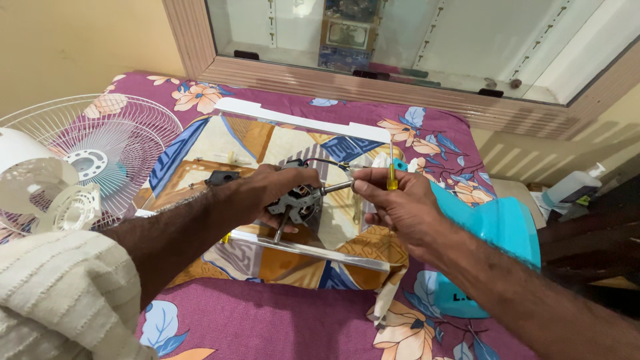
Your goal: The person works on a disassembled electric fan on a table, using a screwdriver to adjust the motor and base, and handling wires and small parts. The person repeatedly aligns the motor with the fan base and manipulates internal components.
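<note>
- The left hand [267, 190] was curled around a grey fan motor [298, 199], fingers closed over its top, holding it just above a patterned sheet [220, 143].
- A metal shaft [337, 188] stuck out of the motor toward the right hand [397, 207].
- The right hand pinched the end of that shaft between thumb and fingertips, the rest of its fingers bent in.
- The same hand also held a yellow screwdriver [393, 175], whose handle stood up from between its fingers.
- The 2 hands were close together, joined by the motor and shaft.
- A black wire [327, 161] looped from the motor just beyond the hands.
- A small black part [222, 177] lay on the sheet just left of the left hand.
- A white fan grille [100, 150] lay well to the left of the left arm, with white plastic fan pieces [47, 193] in front of it.
- A turquoise fan body [497, 230] lay under and right of the right forearm.
- A white bottle [572, 185] stood far to the right of the right hand.
- A purple floral cloth [280, 320] covered the surface beneath both arms.
- A wood-framed glass panel [413, 87] ran across beyond the hands.
</note>
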